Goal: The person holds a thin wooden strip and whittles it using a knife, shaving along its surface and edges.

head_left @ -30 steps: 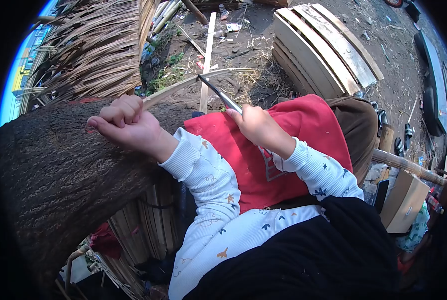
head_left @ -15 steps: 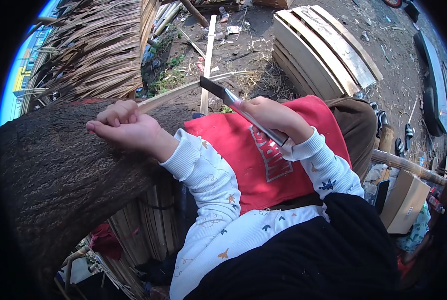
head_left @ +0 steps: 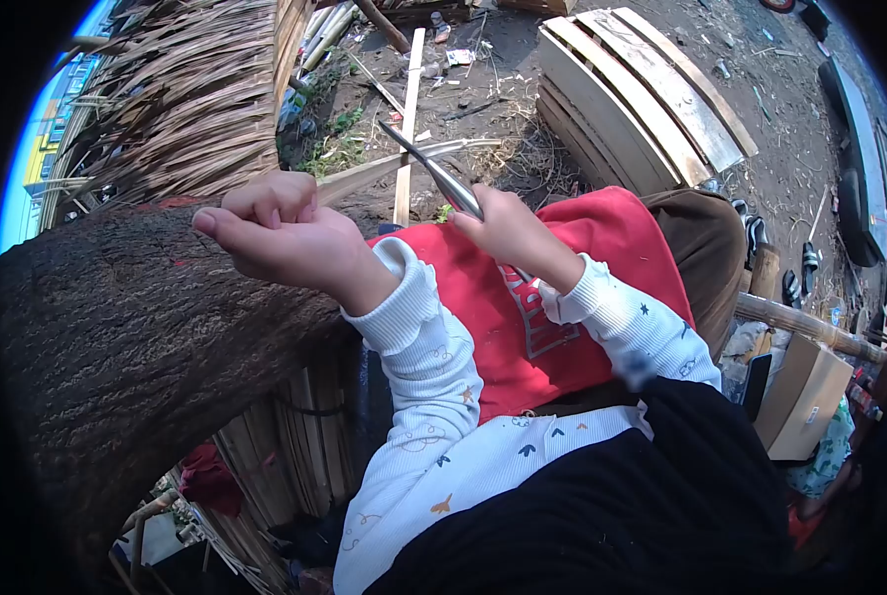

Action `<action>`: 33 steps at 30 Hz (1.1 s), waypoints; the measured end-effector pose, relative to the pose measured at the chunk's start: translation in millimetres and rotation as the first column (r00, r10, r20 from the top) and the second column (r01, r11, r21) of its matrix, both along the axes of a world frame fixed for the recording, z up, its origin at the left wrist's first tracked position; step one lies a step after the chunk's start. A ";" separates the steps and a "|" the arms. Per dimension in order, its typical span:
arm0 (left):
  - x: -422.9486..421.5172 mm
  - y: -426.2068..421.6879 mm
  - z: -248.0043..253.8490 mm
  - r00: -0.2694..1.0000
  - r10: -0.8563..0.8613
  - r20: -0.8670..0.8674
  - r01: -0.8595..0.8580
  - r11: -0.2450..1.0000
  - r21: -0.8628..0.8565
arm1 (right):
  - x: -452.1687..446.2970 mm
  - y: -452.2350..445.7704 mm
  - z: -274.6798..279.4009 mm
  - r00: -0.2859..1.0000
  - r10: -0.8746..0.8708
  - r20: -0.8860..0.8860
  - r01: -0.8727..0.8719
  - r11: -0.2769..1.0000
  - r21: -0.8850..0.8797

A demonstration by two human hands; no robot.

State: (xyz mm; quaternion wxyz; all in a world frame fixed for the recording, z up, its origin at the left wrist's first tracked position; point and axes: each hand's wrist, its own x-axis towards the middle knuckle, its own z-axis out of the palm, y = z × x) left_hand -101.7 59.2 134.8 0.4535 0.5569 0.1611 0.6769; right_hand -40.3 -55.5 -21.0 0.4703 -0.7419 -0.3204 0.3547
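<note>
My left hand is closed around the near end of a thin pale wooden strip, above a dark log. From the fist the strip runs forward and to the right. In my right hand is a knife with a metal handle, its dark blade pointing up and left across the strip. Whether the blade touches the strip I cannot tell. Under the right hand a red cloth with pale lettering lies over my lap.
A thick dark log fills the left side. Dried thatch stands behind it. Stacked wooden slats lie at the upper right, and a bamboo pole and cardboard box at the right. Part of another person shows at the right edge.
My left hand has shifted right and slightly toward me. My right hand has turned the knife, whose broad side faced the camera half a second ago and which now shows more edge-on.
</note>
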 end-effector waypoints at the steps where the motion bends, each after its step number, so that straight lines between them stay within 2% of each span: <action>1: -4.5 3.7 -1.6 0.999 -0.037 0.030 0.038 0.999 -0.013 | 0.3 -0.2 20.3 0.971 -0.015 -0.237 -0.008 0.995 -0.098; 4: -4.5 11.9 -0.5 0.998 -0.026 0.051 0.028 0.999 -0.041 | 5.9 -2.6 16.3 0.980 0.009 -0.199 -0.016 0.999 -0.034; 7: -5.6 12.1 0.6 0.998 -0.018 0.066 0.022 0.998 -0.052 | 1.4 -2.0 14.8 0.979 -0.008 -0.205 -0.004 0.998 -0.055; 8: -5.4 10.8 -0.4 0.998 -0.017 0.067 0.021 0.998 -0.057 | 0.1 -1.4 13.9 0.988 -0.013 -0.155 0.000 0.997 -0.080; 14: -10.2 16.2 -1.4 0.998 -0.020 0.055 0.022 0.999 -0.045 | -4.8 -0.1 -10.5 0.990 -0.052 0.133 0.044 0.997 0.065; 23: -13.3 18.8 -4.0 0.998 -0.037 0.047 0.038 0.999 -0.031 | -1.2 -2.4 4.5 0.999 -0.046 0.005 0.046 0.996 -0.074; 26: -14.0 19.5 -4.6 0.999 -0.018 0.048 0.019 0.999 -0.027 | -2.6 -1.3 -0.1 0.996 -0.056 0.066 0.061 0.996 -0.068; 29: -13.4 18.3 -3.7 0.999 -0.018 0.051 0.020 0.999 -0.033 | -2.4 -1.8 2.7 0.998 -0.058 0.039 0.058 0.998 0.005; 32: -14.2 19.4 -4.5 0.998 -0.050 0.049 0.051 0.998 -0.023 | 7.3 -0.5 16.5 0.924 -0.005 -0.383 -0.033 0.995 -0.094; 33: -14.7 19.8 -5.0 0.997 -0.064 0.046 0.065 0.998 -0.017 | 6.5 0.0 14.9 0.931 -0.012 -0.364 -0.014 0.998 -0.069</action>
